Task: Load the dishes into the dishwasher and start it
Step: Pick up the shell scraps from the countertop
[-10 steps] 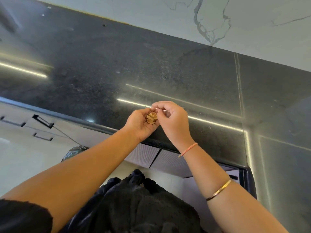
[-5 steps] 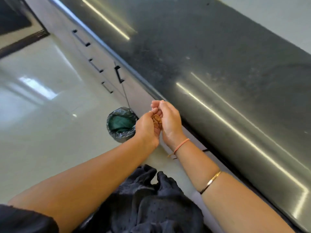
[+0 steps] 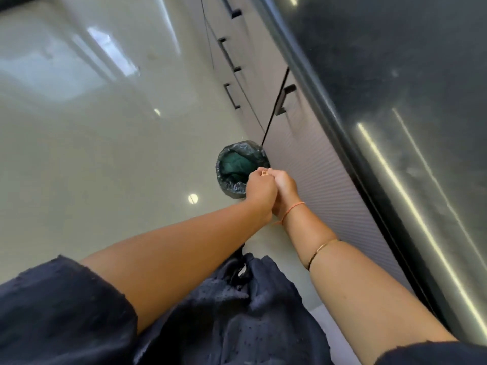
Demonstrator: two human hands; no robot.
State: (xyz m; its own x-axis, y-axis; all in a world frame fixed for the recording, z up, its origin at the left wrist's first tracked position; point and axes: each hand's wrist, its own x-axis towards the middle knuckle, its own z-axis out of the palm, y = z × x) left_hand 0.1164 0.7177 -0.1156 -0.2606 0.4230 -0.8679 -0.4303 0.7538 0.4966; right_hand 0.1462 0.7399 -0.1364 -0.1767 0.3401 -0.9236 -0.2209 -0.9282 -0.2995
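My left hand (image 3: 259, 189) and my right hand (image 3: 284, 187) are pressed together, fingers curled round a small tan scrap (image 3: 264, 173) that peeks out between the fingertips. Both hands hover over the near rim of a small round bin (image 3: 232, 185) lined with a dark bag, green inside, standing on the floor against the cabinet front. No dishes and no dishwasher interior are in view.
A dark stone countertop (image 3: 395, 61) runs along the right, with a ribbed cabinet front (image 3: 316, 164) below it and drawers with black handles (image 3: 229, 56) further off. The glossy pale floor (image 3: 105, 154) spreads to the left. My dark clothing fills the bottom.
My view has swung from the countertop down to the floor. Both hands, still holding the scrap, have moved away from the counter to a spot over the bin.
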